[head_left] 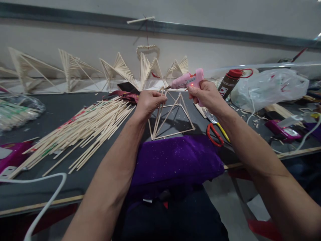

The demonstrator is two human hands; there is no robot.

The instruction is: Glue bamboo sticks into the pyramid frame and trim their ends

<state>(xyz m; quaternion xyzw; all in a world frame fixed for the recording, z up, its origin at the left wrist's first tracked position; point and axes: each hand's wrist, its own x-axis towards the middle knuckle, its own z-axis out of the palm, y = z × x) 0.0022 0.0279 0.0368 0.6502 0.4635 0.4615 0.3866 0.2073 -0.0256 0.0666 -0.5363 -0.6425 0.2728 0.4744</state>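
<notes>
My right hand (204, 95) is wrapped round a pink glue gun (187, 81) with a small red light on its body. The gun's nozzle points left and meets the tops of thin wooden sticks by my left fingertips. My left hand (151, 103) pinches a wooden stick (158, 117) close to its upper end. That stick slopes down to the front left corner of a stick frame (173, 135), which stands on the dark table and has a peak on its right side. Whether the nozzle touches the wood, I cannot tell.
Loose wooden sticks (87, 127) lie in a pile at left. A purple cushion (175, 160) rests at the table's front edge. Red-and-yellow scissors (215, 134), a dark bottle (229, 82) and a plastic bag (273, 88) are at right. Finished-looking stick fans (120, 68) line the wall.
</notes>
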